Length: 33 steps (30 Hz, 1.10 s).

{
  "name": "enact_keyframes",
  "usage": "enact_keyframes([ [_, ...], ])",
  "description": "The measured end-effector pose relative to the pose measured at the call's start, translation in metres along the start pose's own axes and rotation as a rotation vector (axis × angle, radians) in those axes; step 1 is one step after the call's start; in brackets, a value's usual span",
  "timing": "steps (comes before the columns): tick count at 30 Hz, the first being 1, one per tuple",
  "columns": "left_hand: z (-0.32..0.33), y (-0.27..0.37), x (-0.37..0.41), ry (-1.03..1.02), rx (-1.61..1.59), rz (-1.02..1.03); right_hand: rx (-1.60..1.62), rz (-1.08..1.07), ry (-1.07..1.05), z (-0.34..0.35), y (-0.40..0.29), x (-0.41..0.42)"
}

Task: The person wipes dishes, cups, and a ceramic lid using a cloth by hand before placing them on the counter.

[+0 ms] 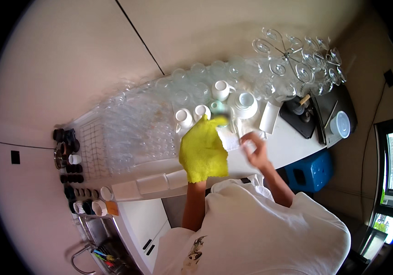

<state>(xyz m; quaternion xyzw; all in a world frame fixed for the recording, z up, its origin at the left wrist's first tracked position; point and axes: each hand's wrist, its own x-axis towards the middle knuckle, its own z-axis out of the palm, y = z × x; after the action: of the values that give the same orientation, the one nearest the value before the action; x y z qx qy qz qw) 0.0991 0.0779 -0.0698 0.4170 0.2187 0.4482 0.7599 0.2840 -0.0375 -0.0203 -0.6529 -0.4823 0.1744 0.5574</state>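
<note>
A yellow cloth (pixel 203 154) drapes over my left hand and hides it; just the left forearm (pixel 195 202) shows below. At the cloth's far end, a fold is bunched against a small, dark, blurred object (pixel 222 112) that I cannot identify. To the right, my right hand (pixel 256 151) hovers near the counter's front edge with curled fingers. It is blurred, and I cannot tell whether it holds anything. Beyond the cloth are white mugs (pixel 183 118), a pale green cup (pixel 215 106), a stack of white bowls (pixel 244 105) and white spoons (pixel 237 126).
Many upturned glasses (pixel 138 130) crowd the counter's left and back. A wire stand of hanging glasses (pixel 287 56) rises at back right. Nearby are a white rectangular dish (pixel 269 117), black trays (pixel 298 118), a lidded tub (pixel 340 124), a blue stool (pixel 310 170) and a sink (pixel 96 228).
</note>
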Motion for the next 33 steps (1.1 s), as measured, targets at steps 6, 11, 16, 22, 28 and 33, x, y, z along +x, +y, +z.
enact_keyframes([
  [6, 0.03, 0.036, 0.002, 0.071, -0.368, -0.199, -0.701, 0.649, 0.696, -0.079, 0.23, -0.006],
  [11, 0.023, 0.048, -0.012, 0.129, -0.333, -0.205, -0.661, 1.025, 0.521, -0.079, 0.225, 0.007],
  [16, 0.008, 0.052, -0.029, 0.176, -0.322, -0.214, -0.671, 1.005, 0.514, -0.078, 0.232, 0.014],
  [22, 0.001, 0.058, -0.025, 0.18, -0.337, -0.201, -0.794, 0.963, 0.455, -0.061, 0.23, 0.017],
  [28, -0.003, 0.058, -0.016, 0.157, -0.363, -0.195, -0.717, 0.874, 0.541, -0.056, 0.217, -0.004],
  [33, 0.005, 0.046, -0.012, 0.097, -0.402, -0.258, -0.638, 0.63, 0.606, -0.053, 0.2, -0.049],
])
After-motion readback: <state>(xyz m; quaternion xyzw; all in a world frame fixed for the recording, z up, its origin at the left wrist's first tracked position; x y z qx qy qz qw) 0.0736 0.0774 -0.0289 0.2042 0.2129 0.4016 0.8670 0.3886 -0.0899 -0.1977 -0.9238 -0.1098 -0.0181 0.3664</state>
